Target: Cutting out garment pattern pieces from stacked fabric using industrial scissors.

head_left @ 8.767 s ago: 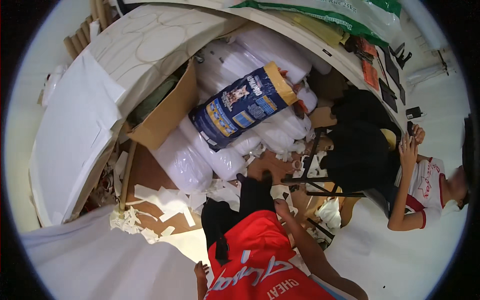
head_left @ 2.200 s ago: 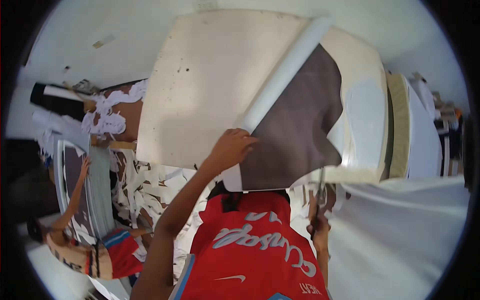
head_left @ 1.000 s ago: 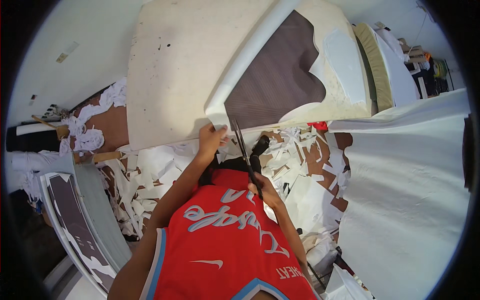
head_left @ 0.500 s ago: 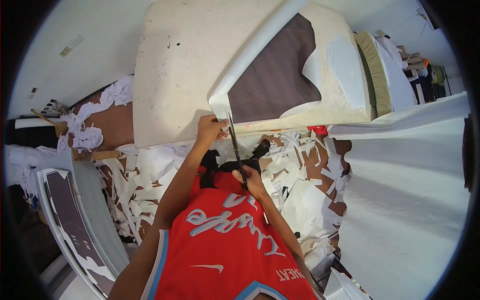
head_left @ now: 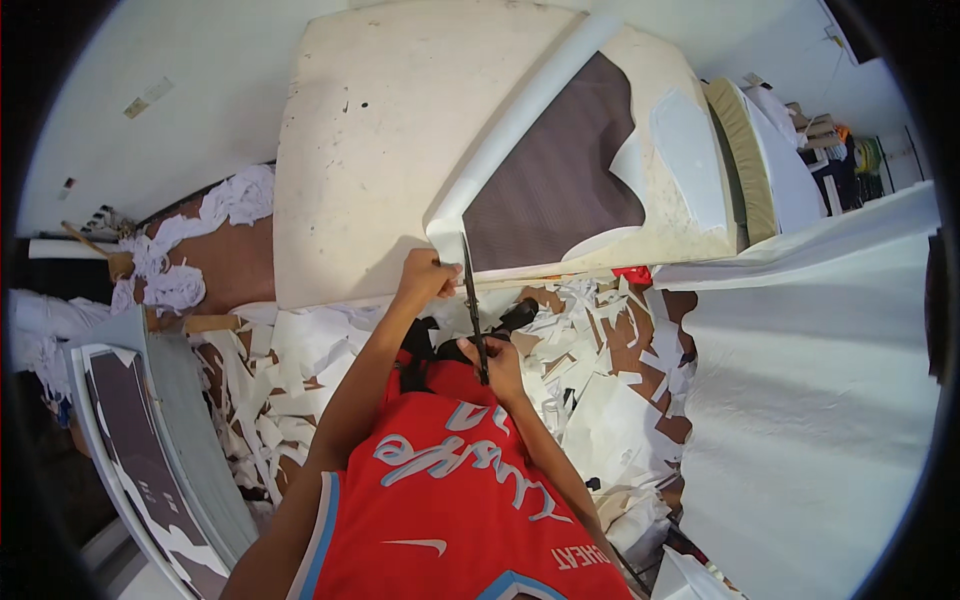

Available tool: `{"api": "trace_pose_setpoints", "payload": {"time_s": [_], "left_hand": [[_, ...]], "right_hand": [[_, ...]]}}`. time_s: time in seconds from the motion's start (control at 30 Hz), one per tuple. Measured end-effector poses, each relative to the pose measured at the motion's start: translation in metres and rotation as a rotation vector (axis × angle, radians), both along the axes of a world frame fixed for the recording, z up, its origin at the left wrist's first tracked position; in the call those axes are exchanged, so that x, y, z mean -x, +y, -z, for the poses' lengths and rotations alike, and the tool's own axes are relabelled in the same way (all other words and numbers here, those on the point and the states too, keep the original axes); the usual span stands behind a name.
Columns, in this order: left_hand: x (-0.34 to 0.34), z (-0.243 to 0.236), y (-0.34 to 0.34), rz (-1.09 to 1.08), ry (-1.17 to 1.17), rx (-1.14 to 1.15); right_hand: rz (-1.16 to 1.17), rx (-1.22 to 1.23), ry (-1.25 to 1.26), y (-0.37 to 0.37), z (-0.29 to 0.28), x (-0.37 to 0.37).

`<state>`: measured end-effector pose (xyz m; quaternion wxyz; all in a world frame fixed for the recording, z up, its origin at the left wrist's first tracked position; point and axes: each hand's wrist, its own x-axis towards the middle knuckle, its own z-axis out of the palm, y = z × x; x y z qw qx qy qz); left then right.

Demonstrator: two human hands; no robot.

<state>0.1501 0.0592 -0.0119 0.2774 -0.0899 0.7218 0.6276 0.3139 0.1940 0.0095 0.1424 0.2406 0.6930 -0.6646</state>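
Note:
My left hand (head_left: 431,275) is closed in a pinch on the near corner of a white sheet (head_left: 448,240), at the front edge of a cream worktop. In my right hand (head_left: 497,366), close to my body, are the handles of long dark scissors (head_left: 471,295). Their blades point away from me, and the tips meet the sheet's corner just right of my left fingers. Beyond, the white sheet runs off as a rolled or folded band along the left side of a dark brown ribbed piece (head_left: 555,165), which has a curved right edge with a white rim.
The cream worktop (head_left: 370,150) spans the far side. Another white cut piece (head_left: 688,155) lies on its right. White scraps (head_left: 600,400) litter the brown floor around me. White cloth (head_left: 810,370) hangs at right; a grey panel with a dark inset (head_left: 140,430) stands at left.
The worktop edge and my left hand sit slightly lower in the picture. The scissors have turned a little more upright, with their tips still at the sheet's corner.

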Motion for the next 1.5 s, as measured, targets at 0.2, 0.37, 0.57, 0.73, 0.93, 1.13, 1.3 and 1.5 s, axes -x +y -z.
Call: {"api": "trace_pose_setpoints", "payload": {"time_s": [0.2, 0.37, 0.57, 0.73, 0.93, 1.13, 1.3, 1.5], "left_hand": [[-0.003, -0.049, -0.022, 0.359, 0.048, 0.328], [0.032, -0.048, 0.022, 0.357, 0.623, -0.110], [0.082, -0.033, -0.009, 0.458, 0.943, 0.701], [0.073, -0.061, -0.021, 0.423, 1.049, 0.955], [0.090, -0.026, -0.040, 0.368, 1.111, 0.959], [0.033, -0.026, 0.013, 0.293, 1.204, 0.756], [0.025, 0.010, 0.019, 0.057, 1.032, 1.065], [0.021, 0.011, 0.015, 0.095, 1.014, 1.060]], "right_hand": [[0.005, -0.073, 0.023, 0.007, 0.013, 0.016], [-0.050, -0.178, 0.020, 0.001, 0.019, 0.007], [0.015, -0.121, -0.002, 0.001, 0.014, 0.005], [0.027, -0.148, 0.017, 0.000, 0.015, 0.009], [-0.053, -0.128, 0.007, 0.012, 0.000, 0.020], [-0.064, -0.019, -0.077, 0.026, -0.012, 0.022], [-0.129, -0.017, -0.142, 0.047, -0.021, 0.037], [-0.300, -0.117, -0.143, 0.074, -0.032, 0.068]]}}
